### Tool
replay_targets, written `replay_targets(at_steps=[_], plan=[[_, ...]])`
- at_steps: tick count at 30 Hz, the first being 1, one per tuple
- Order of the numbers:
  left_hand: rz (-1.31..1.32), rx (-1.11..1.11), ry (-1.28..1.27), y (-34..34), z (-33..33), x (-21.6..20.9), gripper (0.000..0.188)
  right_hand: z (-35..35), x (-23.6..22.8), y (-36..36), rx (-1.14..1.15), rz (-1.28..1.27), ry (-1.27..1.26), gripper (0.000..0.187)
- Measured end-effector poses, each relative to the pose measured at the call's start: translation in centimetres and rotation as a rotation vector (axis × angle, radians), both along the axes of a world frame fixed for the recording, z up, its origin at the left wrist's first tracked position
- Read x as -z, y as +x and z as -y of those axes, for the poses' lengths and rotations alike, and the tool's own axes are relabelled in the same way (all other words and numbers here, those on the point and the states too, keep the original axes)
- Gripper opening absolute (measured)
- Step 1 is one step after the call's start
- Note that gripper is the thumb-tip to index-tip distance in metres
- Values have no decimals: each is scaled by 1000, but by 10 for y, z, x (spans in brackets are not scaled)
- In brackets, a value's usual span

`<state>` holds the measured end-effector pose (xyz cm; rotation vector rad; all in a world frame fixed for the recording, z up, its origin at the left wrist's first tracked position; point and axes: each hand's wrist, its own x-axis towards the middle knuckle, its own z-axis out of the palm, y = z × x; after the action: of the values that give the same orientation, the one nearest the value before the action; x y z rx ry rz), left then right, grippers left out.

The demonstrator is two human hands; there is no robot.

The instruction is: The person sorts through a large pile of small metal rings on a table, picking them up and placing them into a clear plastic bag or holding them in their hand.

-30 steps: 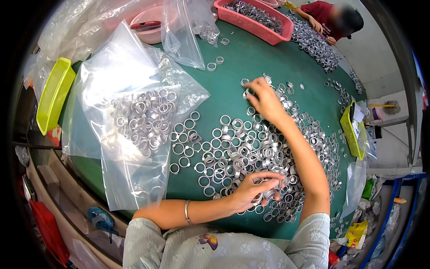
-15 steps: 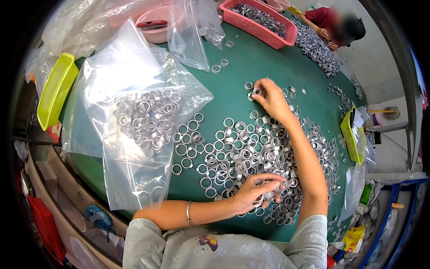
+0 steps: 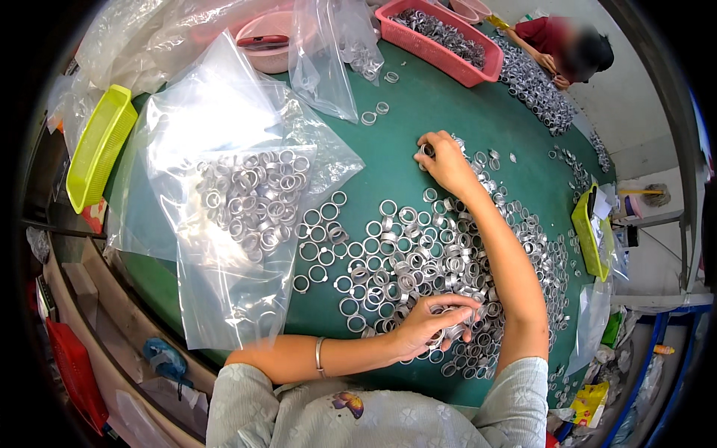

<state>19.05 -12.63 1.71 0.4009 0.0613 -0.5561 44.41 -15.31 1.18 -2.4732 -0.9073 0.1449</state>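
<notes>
A wide pile of small silvery metal rings [image 3: 418,261] is spread over the green table. My left hand [image 3: 427,328], with a bracelet at the wrist, rests low at the pile's near side, fingers curled around a few rings. Beyond the pile's far edge, my right hand [image 3: 450,166] pinches one or more rings [image 3: 426,150] between thumb and fingers; how many is hidden. To the left lies a clear plastic bag [image 3: 231,291] with many such rings inside, seen through the film.
A pink basin [image 3: 478,69] full of metal parts stands at the far side. Yellow-green baskets [image 3: 93,160] sit at the left and right edges. A red-handled tool [image 3: 263,42] lies on a pink bowl. At the far right a co-worker [image 3: 549,45] handles another heap.
The rings that lay beside my right fingertips are now gathered within its grasp. My left hand has barely moved. The whole view has shifted slightly.
</notes>
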Motion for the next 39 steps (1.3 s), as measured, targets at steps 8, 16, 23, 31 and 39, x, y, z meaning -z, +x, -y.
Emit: replay_targets(at_steps=[8, 16, 23, 31, 39], plan=[[-6, 3, 2, 0, 0, -1, 28, 4, -14, -1, 61, -420, 225, 18], [7, 2, -1, 0, 1, 2, 29, -8, -23, 4, 226, -1456, 1229, 30], [44, 9, 26, 0, 2, 2, 30, -60, 15, 44, 118, -313, 401, 35], [44, -4, 32, -4, 3, 2, 29, -37, -10, 26, -140, -288, 70, 34], [-11, -117, -36, -5, 3, 2, 29, 59, -59, -99, 329, -1455, 1124, 27]])
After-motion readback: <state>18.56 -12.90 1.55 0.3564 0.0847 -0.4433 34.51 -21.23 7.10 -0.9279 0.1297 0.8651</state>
